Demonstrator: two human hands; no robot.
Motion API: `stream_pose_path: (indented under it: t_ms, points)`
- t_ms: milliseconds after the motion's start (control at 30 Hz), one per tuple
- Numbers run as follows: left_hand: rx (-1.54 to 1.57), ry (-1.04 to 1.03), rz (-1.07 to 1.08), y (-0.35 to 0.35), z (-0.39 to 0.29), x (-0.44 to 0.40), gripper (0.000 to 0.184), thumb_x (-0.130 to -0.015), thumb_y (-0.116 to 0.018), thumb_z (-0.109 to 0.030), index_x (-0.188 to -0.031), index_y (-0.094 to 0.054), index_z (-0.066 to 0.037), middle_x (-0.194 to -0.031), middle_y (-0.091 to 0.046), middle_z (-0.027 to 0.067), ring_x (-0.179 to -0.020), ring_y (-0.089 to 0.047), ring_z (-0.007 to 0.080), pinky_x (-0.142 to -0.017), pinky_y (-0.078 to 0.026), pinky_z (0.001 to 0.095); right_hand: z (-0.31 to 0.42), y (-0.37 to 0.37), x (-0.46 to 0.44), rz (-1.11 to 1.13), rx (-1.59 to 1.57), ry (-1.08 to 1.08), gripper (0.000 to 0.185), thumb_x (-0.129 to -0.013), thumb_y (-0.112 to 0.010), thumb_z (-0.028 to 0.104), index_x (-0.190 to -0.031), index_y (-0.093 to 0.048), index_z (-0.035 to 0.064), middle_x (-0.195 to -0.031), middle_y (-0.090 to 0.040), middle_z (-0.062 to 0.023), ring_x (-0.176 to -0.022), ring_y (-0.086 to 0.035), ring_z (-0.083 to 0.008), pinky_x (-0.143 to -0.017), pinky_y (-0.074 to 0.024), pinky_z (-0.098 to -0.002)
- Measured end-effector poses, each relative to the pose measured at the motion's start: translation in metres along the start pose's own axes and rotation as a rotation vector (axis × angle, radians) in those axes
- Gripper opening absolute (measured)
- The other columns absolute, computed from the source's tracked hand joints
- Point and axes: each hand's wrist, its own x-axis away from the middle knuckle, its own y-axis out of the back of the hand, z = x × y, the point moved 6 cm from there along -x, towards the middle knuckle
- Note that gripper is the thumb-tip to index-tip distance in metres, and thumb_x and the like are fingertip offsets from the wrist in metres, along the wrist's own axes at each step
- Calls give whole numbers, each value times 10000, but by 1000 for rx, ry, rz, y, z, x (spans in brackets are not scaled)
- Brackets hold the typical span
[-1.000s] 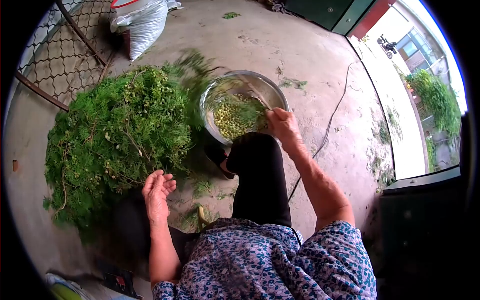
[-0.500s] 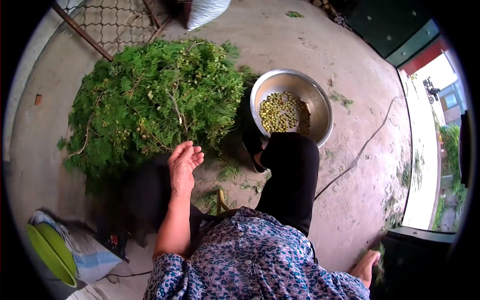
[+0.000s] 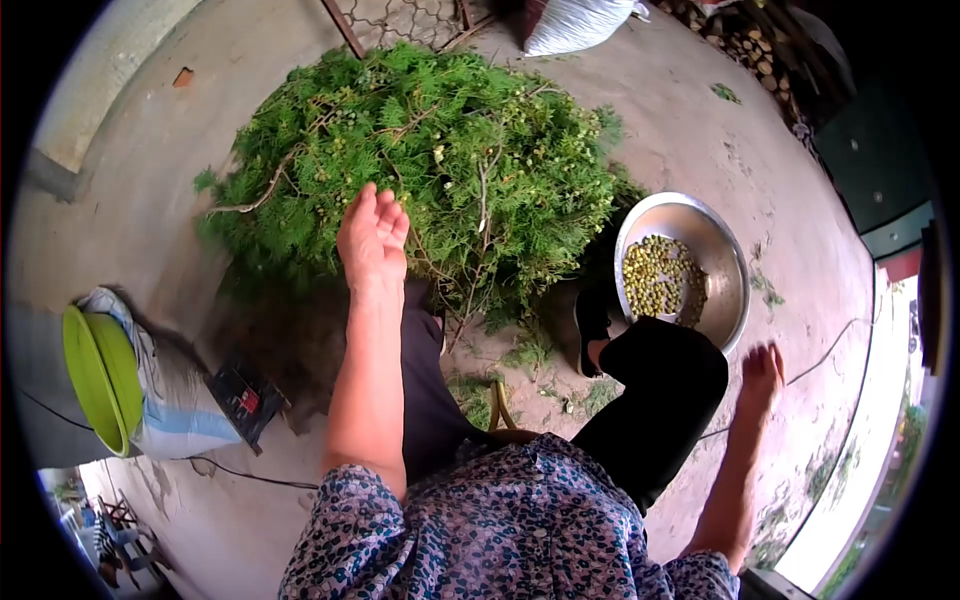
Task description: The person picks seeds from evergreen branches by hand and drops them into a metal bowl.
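Observation:
A large heap of green conifer branches (image 3: 440, 150) with small pale cones lies on the floor ahead of me. My left hand (image 3: 373, 240) is over its near edge, palm turned up and fingers loosely extended, with nothing visible in it. Whether it touches the foliage I cannot tell. To the right, a metal basin (image 3: 722, 255) holds many small yellow-green cones (image 3: 655, 275). Just outside the basin's near right side is my right hand (image 3: 763, 372), somewhat blurred, its fingers stretched out and nothing seen in them. My right knee overlaps the basin's near rim.
At the left stands a pale sack (image 3: 180, 400) with a green plastic basin (image 3: 105, 380) leaning on it, beside a dark box (image 3: 245, 400). A white sack (image 3: 580, 25) and stacked firewood (image 3: 750, 50) are at the back. A cable (image 3: 830, 355) crosses the floor at right.
The view has turned left, so the heap and basin appear farther right. My left hand has reached forward over the branches. My right hand has come up from low at right to near the basin.

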Motion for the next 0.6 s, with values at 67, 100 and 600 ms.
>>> stream_pose_path:
  t_ms: [67,100,600]
  points:
    - [103,46,21,-5,-9,-21,103,-880,-530,-173,-903,-556,-76,-760,-587,10,-646,-533,113,-606,-465,265,-14,-126,29,162,52,-35,235,-843,-541,82,-1069,-541,18,-831,-595,-72,-710,-569,-155,-626,-478,-256]
    - [160,68,39,-7,-13,-32,121,-895,-502,-175,-867,-555,-69,-755,-590,4,-642,-530,109,-618,-462,272,-28,-171,39,263,69,-71,224,-845,-539,82,-1056,-546,9,-821,-596,-71,-706,-573,-153,-622,-481,-253]
    - [233,33,-107,48,-48,-96,123,-886,-513,-168,-821,-543,-69,-710,-555,-11,-614,-504,106,-611,-444,271,-285,-399,72,688,437,-492,207,-851,-525,135,-950,-558,-43,-733,-583,-102,-624,-576,-182,-558,-500,-297]
